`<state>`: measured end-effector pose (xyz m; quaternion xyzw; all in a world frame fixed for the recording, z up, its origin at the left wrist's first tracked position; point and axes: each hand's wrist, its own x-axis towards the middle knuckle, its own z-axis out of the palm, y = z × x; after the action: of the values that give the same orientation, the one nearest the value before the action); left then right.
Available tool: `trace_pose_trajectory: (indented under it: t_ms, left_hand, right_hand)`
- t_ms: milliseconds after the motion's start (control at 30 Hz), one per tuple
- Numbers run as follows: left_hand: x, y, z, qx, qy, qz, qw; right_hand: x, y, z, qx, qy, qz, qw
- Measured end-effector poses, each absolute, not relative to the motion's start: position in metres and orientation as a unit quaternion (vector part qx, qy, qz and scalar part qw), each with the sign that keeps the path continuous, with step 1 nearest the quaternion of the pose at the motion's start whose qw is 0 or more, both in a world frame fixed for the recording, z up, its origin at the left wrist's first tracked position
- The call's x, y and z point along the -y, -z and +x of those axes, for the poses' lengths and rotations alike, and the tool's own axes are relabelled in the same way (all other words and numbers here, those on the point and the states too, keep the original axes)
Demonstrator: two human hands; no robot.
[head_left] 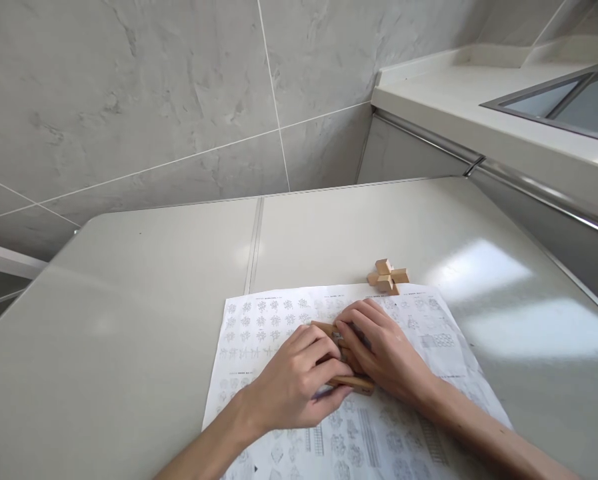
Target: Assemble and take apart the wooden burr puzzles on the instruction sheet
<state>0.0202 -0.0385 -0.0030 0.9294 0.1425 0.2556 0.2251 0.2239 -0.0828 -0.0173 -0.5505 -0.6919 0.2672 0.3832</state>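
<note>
Both hands meet over a printed instruction sheet (pixel 239 400) covered in small diagrams. My left hand (pixel 301 373) curls its fingers around wooden puzzle pieces (pixel 361 385), thumb at the near piece. On the far side, my right hand (pixel 379 340) has bent fingers closed on the same pieces. Parts of several light-brown bars show between the hands; how they fit together is mostly hidden by the fingers. Beyond the right hand, an assembled wooden burr puzzle (pixel 387 277) with arms sticking out sits at the sheet's far edge.
The sheet lies on a glossy pale table (pixel 129 320) with a seam across it. A grey tiled wall (pixel 153 87) rises behind. To the right runs a white counter (pixel 429 87) with a sink (pixel 569 100) set into it.
</note>
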Motion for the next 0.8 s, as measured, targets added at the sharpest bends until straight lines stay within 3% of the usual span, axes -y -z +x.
trace_pose_trajectory:
  t_ms: [800]
  left_hand:
    - [0.0332, 0.0029, 0.0167, -0.218, -0.175, 0.936, 0.216]
  right_hand:
    - [0.0831, 0.0189, 0.2266, 0.638, -0.292, -0.593, 0.395]
